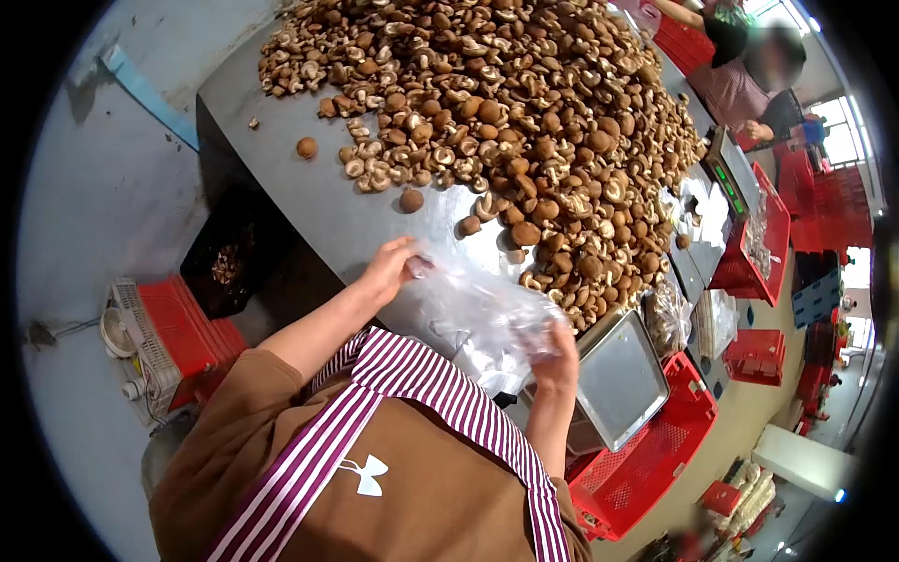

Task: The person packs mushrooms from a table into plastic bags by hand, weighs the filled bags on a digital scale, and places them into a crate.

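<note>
Between my two hands a clear plastic bag [473,304] is stretched out, crumpled and slightly blurred, above the near edge of the metal table [281,178]. My left hand [390,269] pinches the bag's upper left end. At the other end, my right hand [559,358] is closed on the plastic, with some fingers hidden behind it. The bag looks see-through, and I make out no mushrooms inside. A large heap of brown shiitake mushrooms [506,103] covers the table beyond the bag. A few loose mushrooms [411,199] lie apart near my left hand.
A scale with a metal pan [623,379] stands right of my right hand, above a red crate [646,450]. Filled bags [667,318] lie by the heap. Another scale [729,178] is farther off, near a co-worker [740,84]. Red crates [192,328] stand at left.
</note>
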`<state>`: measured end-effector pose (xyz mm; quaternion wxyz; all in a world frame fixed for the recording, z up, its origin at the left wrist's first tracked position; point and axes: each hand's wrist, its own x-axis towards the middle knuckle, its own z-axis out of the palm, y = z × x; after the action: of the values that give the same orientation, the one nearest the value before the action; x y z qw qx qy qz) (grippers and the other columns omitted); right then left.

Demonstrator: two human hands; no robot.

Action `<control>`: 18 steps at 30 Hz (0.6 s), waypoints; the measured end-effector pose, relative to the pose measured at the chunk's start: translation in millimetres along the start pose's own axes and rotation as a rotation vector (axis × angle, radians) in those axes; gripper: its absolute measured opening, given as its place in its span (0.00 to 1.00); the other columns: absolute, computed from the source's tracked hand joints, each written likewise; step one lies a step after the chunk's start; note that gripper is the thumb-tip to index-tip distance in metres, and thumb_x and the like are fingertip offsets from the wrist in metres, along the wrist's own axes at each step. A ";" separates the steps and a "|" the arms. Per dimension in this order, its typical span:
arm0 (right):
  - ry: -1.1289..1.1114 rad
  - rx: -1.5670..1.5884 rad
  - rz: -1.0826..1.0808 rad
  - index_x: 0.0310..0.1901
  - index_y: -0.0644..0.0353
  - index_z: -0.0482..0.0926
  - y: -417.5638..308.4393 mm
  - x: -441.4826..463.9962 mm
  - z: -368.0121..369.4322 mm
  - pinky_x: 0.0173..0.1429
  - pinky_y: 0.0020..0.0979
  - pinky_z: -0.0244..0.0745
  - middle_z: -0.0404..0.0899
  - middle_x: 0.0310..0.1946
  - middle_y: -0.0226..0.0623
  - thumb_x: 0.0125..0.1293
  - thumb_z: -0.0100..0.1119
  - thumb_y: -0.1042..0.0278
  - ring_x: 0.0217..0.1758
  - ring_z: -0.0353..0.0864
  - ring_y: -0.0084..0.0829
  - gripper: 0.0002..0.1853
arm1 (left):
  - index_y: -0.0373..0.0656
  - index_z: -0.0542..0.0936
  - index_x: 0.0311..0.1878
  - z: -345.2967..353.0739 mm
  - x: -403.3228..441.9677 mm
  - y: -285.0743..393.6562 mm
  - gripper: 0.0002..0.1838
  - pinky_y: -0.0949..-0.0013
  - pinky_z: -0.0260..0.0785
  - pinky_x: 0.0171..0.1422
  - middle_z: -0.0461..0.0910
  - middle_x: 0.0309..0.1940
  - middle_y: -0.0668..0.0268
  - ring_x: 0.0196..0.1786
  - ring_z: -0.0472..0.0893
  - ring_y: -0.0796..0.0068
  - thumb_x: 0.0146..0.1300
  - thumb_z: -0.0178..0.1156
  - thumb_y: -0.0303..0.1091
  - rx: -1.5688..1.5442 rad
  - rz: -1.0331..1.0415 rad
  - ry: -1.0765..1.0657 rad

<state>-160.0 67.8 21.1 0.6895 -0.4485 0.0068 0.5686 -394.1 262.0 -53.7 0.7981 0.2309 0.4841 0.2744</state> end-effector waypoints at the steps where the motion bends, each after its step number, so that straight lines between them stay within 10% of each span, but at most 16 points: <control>1: -0.070 0.243 -0.012 0.49 0.59 0.79 -1.5 12.1 -14.9 0.51 0.42 0.82 0.84 0.43 0.38 0.72 0.53 0.66 0.44 0.85 0.35 0.10 | 0.43 0.80 0.37 -2.1 3.7 -4.1 0.09 0.64 0.77 0.45 0.80 0.28 0.67 0.30 0.78 0.73 0.70 0.57 0.36 -0.177 -0.158 -0.133; 2: -0.138 0.487 -0.023 0.50 0.58 0.79 -6.0 28.2 -36.6 0.54 0.45 0.81 0.84 0.44 0.38 0.73 0.51 0.64 0.45 0.85 0.37 0.11 | 0.44 0.80 0.35 30.6 -19.3 13.3 0.12 0.60 0.76 0.47 0.79 0.26 0.68 0.27 0.77 0.73 0.72 0.53 0.38 -0.317 -0.346 -0.008; 4: -0.011 0.537 -0.064 0.51 0.59 0.79 -18.7 46.0 -35.0 0.56 0.41 0.80 0.84 0.47 0.38 0.75 0.47 0.62 0.49 0.84 0.37 0.14 | 0.43 0.81 0.40 12.1 -8.1 -17.8 0.15 0.58 0.74 0.44 0.82 0.30 0.66 0.23 0.73 0.75 0.74 0.47 0.39 -0.685 -0.431 -0.431; 8: 0.134 0.527 -0.027 0.56 0.59 0.78 -2.5 77.8 -32.6 0.54 0.43 0.80 0.83 0.52 0.41 0.74 0.48 0.61 0.50 0.83 0.38 0.17 | 0.42 0.81 0.47 -14.5 30.7 -51.8 0.17 0.66 0.71 0.37 0.84 0.38 0.63 0.19 0.69 0.76 0.75 0.43 0.40 -0.855 -0.138 -0.877; 11: -0.023 0.522 0.171 0.61 0.53 0.77 35.7 97.0 -32.6 0.54 0.39 0.79 0.79 0.59 0.42 0.75 0.47 0.57 0.57 0.81 0.39 0.19 | 0.42 0.77 0.54 -23.2 30.3 -34.4 0.20 0.77 0.65 0.27 0.84 0.44 0.62 0.24 0.71 0.78 0.78 0.39 0.42 -0.630 -0.273 -0.115; 14: 0.062 0.458 0.282 0.63 0.52 0.75 69.3 133.1 -39.0 0.54 0.39 0.79 0.76 0.64 0.44 0.77 0.45 0.56 0.62 0.78 0.39 0.20 | 0.43 0.77 0.54 -37.1 49.3 -44.1 0.19 0.75 0.67 0.28 0.85 0.45 0.63 0.28 0.74 0.76 0.78 0.39 0.43 -0.544 -0.269 0.051; 18: 0.249 0.220 0.343 0.55 0.50 0.78 90.9 181.4 -12.6 0.38 0.29 0.75 0.82 0.53 0.36 0.75 0.52 0.55 0.45 0.81 0.29 0.15 | 0.44 0.78 0.53 -61.5 66.0 -45.1 0.18 0.74 0.69 0.28 0.85 0.44 0.64 0.32 0.78 0.74 0.78 0.41 0.43 -0.545 -0.223 0.142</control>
<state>-161.4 196.6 -136.1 0.6213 -0.4296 0.2296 0.6138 -414.6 278.4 -151.0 0.8199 -0.0663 0.4697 0.3204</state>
